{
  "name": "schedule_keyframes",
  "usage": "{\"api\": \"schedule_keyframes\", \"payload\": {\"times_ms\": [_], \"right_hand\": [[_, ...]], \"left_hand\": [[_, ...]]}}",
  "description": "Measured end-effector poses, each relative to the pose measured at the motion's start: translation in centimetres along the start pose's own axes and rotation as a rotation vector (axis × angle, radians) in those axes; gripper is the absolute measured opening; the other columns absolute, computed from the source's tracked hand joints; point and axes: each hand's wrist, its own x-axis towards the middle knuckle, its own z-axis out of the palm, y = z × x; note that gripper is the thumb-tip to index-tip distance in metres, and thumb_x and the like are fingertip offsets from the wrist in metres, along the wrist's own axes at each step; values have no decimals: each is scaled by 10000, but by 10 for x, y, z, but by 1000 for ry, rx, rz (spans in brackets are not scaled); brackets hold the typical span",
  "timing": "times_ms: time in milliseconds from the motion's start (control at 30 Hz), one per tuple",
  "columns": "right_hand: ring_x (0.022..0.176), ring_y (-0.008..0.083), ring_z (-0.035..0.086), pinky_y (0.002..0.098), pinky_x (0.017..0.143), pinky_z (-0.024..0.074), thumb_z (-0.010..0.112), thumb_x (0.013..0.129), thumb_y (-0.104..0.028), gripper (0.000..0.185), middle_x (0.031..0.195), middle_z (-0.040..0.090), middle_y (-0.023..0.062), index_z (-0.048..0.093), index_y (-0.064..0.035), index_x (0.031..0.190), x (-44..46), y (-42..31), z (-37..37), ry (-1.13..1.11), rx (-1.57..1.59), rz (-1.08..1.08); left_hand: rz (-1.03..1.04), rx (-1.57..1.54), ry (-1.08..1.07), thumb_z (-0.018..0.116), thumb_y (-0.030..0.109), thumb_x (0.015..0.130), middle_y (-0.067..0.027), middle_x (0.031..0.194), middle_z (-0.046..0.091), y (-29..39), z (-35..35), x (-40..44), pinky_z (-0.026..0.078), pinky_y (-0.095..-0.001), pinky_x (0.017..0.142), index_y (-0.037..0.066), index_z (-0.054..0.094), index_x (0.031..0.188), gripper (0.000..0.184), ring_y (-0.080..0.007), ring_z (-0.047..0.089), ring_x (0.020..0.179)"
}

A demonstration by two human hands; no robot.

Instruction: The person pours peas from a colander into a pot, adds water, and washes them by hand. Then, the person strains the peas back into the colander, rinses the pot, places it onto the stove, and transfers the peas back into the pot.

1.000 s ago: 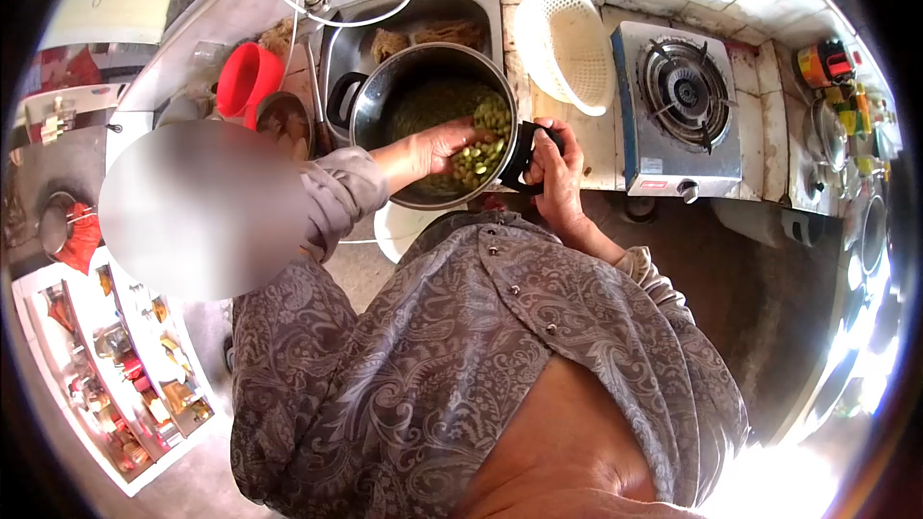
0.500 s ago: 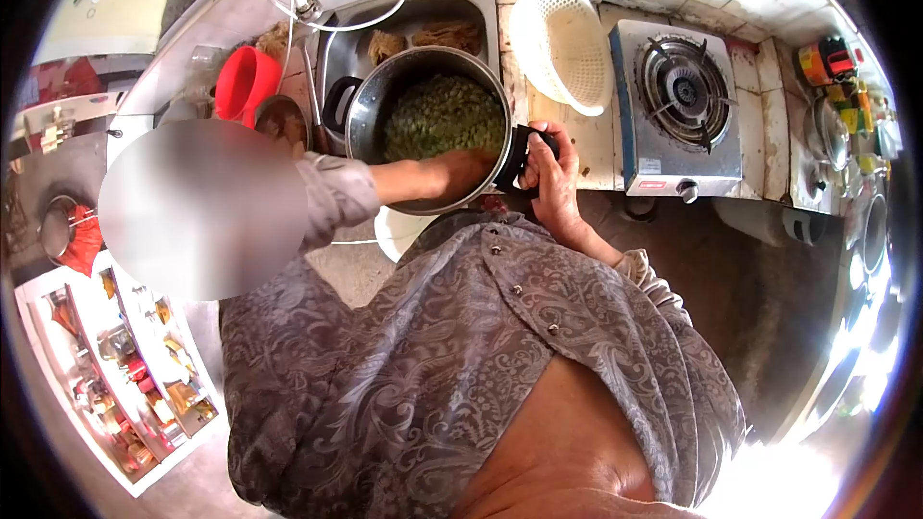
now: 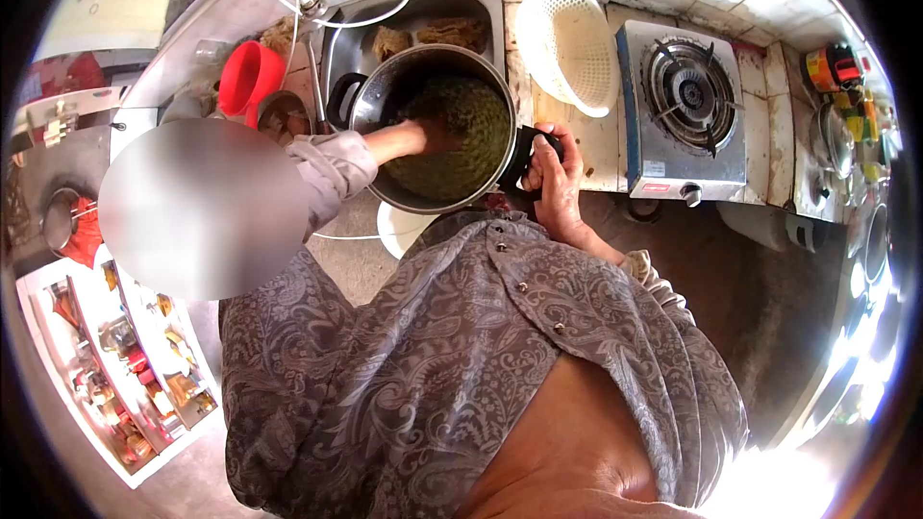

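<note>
Blk handle [image 3: 523,152] in R hand [image 3: 556,173], L hand [image 3: 435,136] in pot [image 3: 377,101] w/ grip unclear, stove label [image 3: 654,169] illegible

Silvery pot [image 3: 373,104], black handle [image 3: 519,160]

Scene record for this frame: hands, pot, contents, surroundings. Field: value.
Left hand: inside the deep round metal pot, fingers hidden
Right hand: gripping the pot's black right-side handle
Contents: small green pieces, detail blurred
Pot position: over the near part of the rectangular metal sink
Right of pot: white perforated oval basket, then silver single-burner stove
Left of pot: red plastic container
</note>
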Motion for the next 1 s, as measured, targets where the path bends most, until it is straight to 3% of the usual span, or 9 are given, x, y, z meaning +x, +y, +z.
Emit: {"api": "schedule_keyframes", "payload": {"times_ms": [67,267,367,500,633,667,800,867,1000], "right_hand": [[473,32,315,208,419,289,539,907,-166,162,613,386,-59,480,-101,1044,0,0,1,2,6,8],[457,20,268,192,409,236,531,898,-123,136,571,329,-78,491,-92,1025,-2,-6,10,47,11,7],[454,19,271,192,407,238,529,899,-120,126,570,334,-78,490,-93,1016,-2,-6,9,35,5,5],[453,19,279,191,407,245,526,901,-117,119,568,341,-76,489,-92,1011,-4,-6,7,21,11,13],[455,21,290,193,407,260,519,906,-116,114,562,340,-74,486,-89,1012,-2,-6,8,24,-19,-16],[453,22,289,195,407,264,519,907,-117,116,563,342,-72,484,-88,1013,-2,-6,8,18,-11,-14],[442,25,283,200,402,269,516,910,-120,123,560,340,-68,480,-86,1023,-1,-4,6,6,16,2],[437,27,279,203,398,267,514,911,-119,128,553,333,-67,479,-87,1029,0,-4,5,6,13,7],[444,27,292,200,399,268,523,909,-132,136,558,343,-66,484,-90,1032,-7,-10,3,30,-11,2]], "left_hand": [[-82,-357,-113,523,580,789,-185,1351,415,-8,30,11,295,-384,1038,40,395,1337,780,-286,391,1255],[-117,-1729,-425,649,186,807,-97,1003,643,82,-45,-46,512,-327,779,33,583,1090,328,-176,624,900],[168,-1935,-149,654,151,795,-77,920,657,71,-35,-49,539,-292,656,41,616,1024,257,-158,644,784],[272,-1318,83,623,215,806,-42,701,569,61,-63,-76,453,-313,522,41,575,882,196,-175,550,585],[123,-729,-185,449,509,877,-47,530,334,42,-71,-93,393,-355,543,43,452,610,537,-198,412,526],[681,-528,-104,273,597,896,-25,548,269,13,-39,-68,379,-337,541,70,360,552,635,-161,363,538],[809,-113,489,533,214,801,-99,869,568,86,-11,-54,448,-319,713,110,623,819,139,-244,552,795],[762,441,579,530,168,788,-110,1026,579,96,-29,-43,455,-329,810,97,643,943,205,-264,565,945],[407,488,390,560,156,742,-155,1067,597,80,-44,-14,424,-420,889,60,613,1047,324,-326,563,991]]}}
